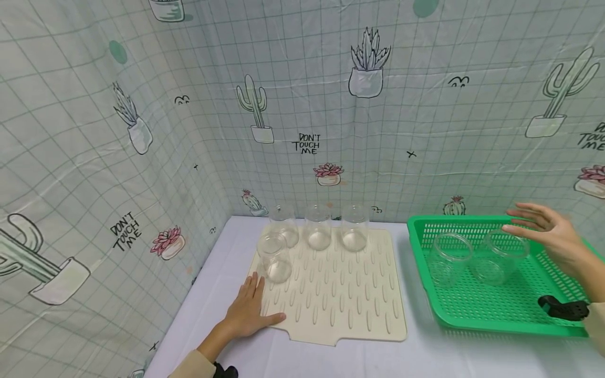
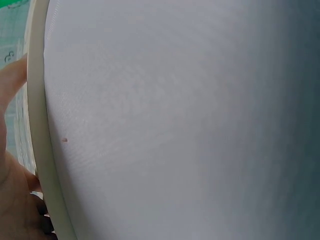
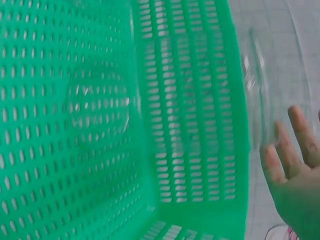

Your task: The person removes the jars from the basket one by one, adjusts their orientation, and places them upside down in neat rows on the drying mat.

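A right hand [image 1: 552, 233], fingers spread and thumb held apart, hangs over the right side of a green basket [image 1: 501, 329], just beside the rim of the right-hand cup [image 1: 494, 265]; whether skin meets rim cannot be told. A second clear cup, the left-hand cup [image 1: 450, 262], stands near it in the same basket. At left, the left hand [image 1: 247, 310] rests at the near left part of a cream mat [image 1: 331, 296], fingers straight, thumb out along the near edge. Four more clear cups stand on the mat: a far row [image 1: 318, 233] of three and a single cup [image 1: 275, 262] nearer, at left, just beyond the left fingertips. A sound grip would seem to call for thumb and fingers round the outer wall, below the rim, squeezing lightly and evenly, as so smooth a surface may slip. A straight lift, clear of the neighbouring cup and the basket's wall, looks safest, with the left hand steadying the mat without nudging its cups
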The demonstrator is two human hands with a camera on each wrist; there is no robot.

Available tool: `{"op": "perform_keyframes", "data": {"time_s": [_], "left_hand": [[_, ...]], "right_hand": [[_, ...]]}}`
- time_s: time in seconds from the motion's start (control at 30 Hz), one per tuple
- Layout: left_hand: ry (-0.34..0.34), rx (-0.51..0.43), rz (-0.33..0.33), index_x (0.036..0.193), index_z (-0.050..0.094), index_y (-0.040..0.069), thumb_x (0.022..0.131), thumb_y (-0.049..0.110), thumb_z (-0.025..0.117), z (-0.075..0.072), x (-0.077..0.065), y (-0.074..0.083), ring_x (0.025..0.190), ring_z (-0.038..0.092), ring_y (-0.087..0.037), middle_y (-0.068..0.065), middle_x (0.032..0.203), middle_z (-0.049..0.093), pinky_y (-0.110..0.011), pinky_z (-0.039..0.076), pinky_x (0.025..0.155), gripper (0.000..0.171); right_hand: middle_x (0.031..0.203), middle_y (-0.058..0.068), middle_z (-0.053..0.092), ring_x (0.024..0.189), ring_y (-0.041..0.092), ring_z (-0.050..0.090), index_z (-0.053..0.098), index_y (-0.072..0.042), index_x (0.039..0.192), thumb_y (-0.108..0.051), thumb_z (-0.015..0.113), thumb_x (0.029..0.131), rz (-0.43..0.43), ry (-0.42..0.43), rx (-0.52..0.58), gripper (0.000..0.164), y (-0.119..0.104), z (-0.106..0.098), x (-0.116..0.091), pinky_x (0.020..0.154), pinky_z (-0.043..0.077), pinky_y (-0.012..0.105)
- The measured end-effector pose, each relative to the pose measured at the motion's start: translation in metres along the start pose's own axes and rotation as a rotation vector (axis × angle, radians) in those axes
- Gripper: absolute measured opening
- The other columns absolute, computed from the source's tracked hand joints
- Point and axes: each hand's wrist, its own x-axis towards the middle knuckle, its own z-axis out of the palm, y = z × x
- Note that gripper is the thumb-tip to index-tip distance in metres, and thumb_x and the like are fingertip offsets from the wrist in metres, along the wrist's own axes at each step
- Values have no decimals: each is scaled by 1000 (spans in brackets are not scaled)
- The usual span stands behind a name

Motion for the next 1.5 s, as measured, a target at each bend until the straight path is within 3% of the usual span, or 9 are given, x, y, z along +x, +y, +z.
{"op": "perform_keyframes", "data": {"time_s": [0.37, 0.43, 0.57, 0.7, 0.83, 0.93, 1.1, 1.3, 1.5], "left_hand": [[-9, 6, -7, 153, 18, -13, 83, 67, 67, -3, -2, 3, 149, 3, -45, -32, 160, 6, -56, 12, 119, 117], [-9, 6, -7, 153, 18, -13, 83, 67, 67, -3, -2, 3, 149, 4, -46, -32, 160, 6, -56, 12, 119, 117], [-10, 3, -9, 153, 17, -12, 83, 68, 67, -3, -2, 3, 149, 3, -45, -32, 160, 6, -56, 11, 119, 117], [-10, -2, -11, 153, 17, -12, 82, 68, 67, -2, -1, 2, 149, 3, -45, -32, 161, 6, -56, 11, 119, 118], [-11, 8, -13, 153, 17, -12, 83, 68, 67, -1, 0, 1, 149, 3, -45, -32, 161, 6, -56, 11, 119, 118], [-11, 10, -14, 153, 17, -12, 82, 68, 67, -1, 0, 2, 149, 4, -45, -31, 161, 6, -56, 11, 119, 118], [-3, -2, -7, 153, 17, -12, 82, 67, 68, 0, 1, -1, 149, 3, -45, -32, 161, 5, -56, 10, 119, 118], [-11, 27, -19, 155, 15, -9, 82, 70, 65, 2, 2, -3, 150, 0, -42, -28, 162, 3, -53, 7, 120, 119], [-2, -7, -2, 153, 18, -13, 83, 66, 68, -2, 0, 2, 148, 4, -46, -33, 160, 6, -56, 10, 119, 117]], "right_hand": [[130, -28, 43, 109, -14, 43, 26, -30, 154, 2, 59, 99, 20, -166, -76, 72, 28, -19, -4, 78, 42, 13], [132, -28, 40, 130, -2, 41, 23, -28, 155, 0, 59, 99, 41, -202, -90, 73, 31, -21, -5, 77, 43, 13], [162, -3, 18, 146, 51, 6, 7, -29, 160, -7, 63, 98, 118, -238, -95, 87, 38, -18, -7, 110, 32, 50], [163, 23, -14, 133, 68, 0, -1, -31, 160, -7, 67, 96, 156, -263, -73, 96, 46, -16, -7, 97, 14, 81], [166, 17, -4, 141, 29, 33, 2, -31, 161, -9, 70, 94, 148, -300, -144, 98, 60, -18, -5, 97, 32, 72], [163, 20, 10, 114, 0, 44, 2, -22, 162, -10, 73, 92, 151, -311, -201, 100, 66, -17, -4, 92, 41, 68], [152, 37, 19, 107, 3, 52, -2, -2, 159, -9, 76, 89, 164, -329, -233, 105, 63, -13, -4, 87, 42, 71], [125, -27, 40, 102, -23, 38, 19, -11, 159, -9, 77, 88, 136, -346, -207, 92, 63, -10, -5, 83, 42, 70], [124, -35, 34, 104, -22, 39, 25, -8, 156, -7, 75, 88, 102, -380, -175, 84, 62, -9, -3, 83, 46, 68]]}}
